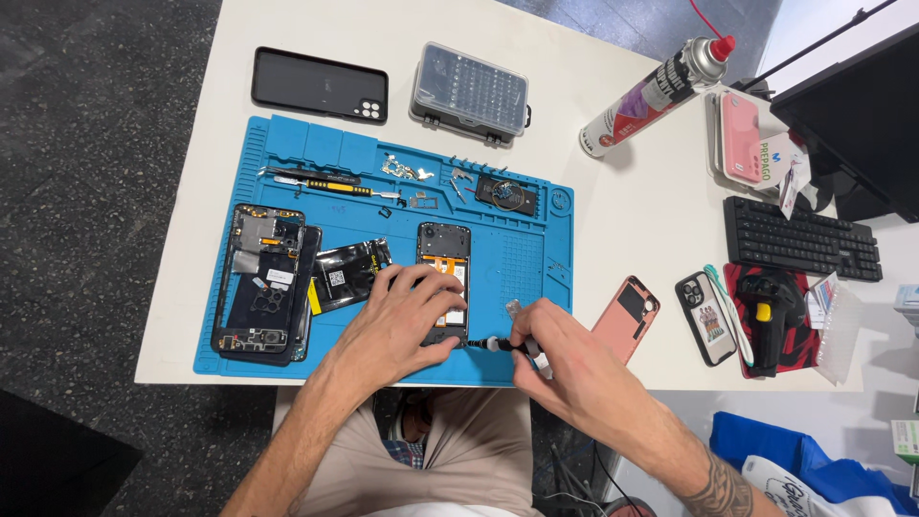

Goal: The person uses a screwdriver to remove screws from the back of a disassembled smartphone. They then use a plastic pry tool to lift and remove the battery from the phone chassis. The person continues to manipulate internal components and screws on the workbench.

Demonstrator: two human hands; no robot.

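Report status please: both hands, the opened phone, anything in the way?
Left hand presses flat on opened black phone on blue rubber mat. Right hand grips small black screwdriver, tip at phone's lower edge. Nothing blocking.

Both forearms are bare to the elbow, with no sleeves, watch or rings in view; the left hand [407, 311] shows plain, short-nailed fingers; the right hand [565, 359] is likewise unadorned; a dark patterned tattoo [720, 490] wraps the right forearm well back from the fingers; beige trousers [469, 450] cover the lap; a strip of checked fabric [407, 448] shows at the waist.
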